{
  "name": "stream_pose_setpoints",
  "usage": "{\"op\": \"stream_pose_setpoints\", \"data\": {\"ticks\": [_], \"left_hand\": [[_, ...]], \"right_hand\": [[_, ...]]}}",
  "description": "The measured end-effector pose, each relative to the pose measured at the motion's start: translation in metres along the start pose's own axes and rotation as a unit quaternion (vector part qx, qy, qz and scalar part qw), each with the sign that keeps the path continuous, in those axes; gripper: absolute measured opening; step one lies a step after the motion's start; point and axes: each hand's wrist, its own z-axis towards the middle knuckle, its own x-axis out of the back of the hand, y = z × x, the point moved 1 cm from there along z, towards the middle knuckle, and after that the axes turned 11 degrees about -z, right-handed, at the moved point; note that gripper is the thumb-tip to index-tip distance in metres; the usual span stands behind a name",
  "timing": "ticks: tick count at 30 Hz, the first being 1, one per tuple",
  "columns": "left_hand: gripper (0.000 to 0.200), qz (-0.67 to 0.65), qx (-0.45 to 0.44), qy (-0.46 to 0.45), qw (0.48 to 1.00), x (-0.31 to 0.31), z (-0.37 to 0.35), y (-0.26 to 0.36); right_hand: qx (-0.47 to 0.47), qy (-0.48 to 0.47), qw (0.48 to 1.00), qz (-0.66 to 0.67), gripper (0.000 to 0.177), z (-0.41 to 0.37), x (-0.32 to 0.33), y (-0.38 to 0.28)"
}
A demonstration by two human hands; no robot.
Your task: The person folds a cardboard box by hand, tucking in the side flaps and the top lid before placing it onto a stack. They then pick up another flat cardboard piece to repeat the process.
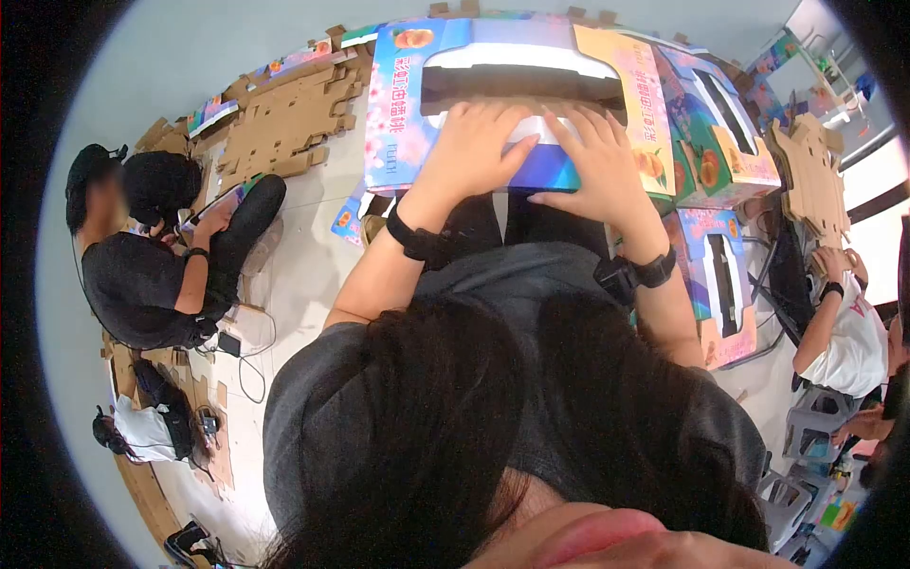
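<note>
A colourful fruit carton (395, 114) with peach pictures, pink blossoms and printed characters lies in front of me, with a wide cutout in its top face. My left hand (479, 142) rests on the carton's near part, fingers stretched forward to the edge of the cutout and thumb held apart. Beside it my right hand (597, 166) lies on the same blue and white strip, its fingers spread. Both palms touch the cardboard, and neither hand is wrapped around anything. Through the cutout the carton's brown inside shows.
More printed cartons (697, 156) stand to the right, one lower carton (716, 284) below them. Flat brown cardboard pieces (284, 128) lie at the left. A seated person (142, 284) is on the left; another person (848, 346) is on the right near grey stools (810, 427).
</note>
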Motion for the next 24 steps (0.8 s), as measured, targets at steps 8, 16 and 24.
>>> {"op": "stream_pose_setpoints", "data": {"ticks": [8,16,24], "left_hand": [[0.061,0.000,-0.043,-0.005,0.999,0.009,-0.007,0.011],[0.026,-0.064,-0.053,0.169,0.982,0.055,-0.053,0.032],[0.031,0.094,0.017,0.320,0.943,0.114,-0.109,-0.012]], "right_hand": [[0.015,0.019,1.000,0.001,0.112,-0.006,0.003,-0.007],[-0.064,0.039,0.997,-0.017,0.101,-0.023,0.004,-0.018],[-0.148,0.171,0.974,-0.004,0.091,-0.041,0.004,-0.021]]}}
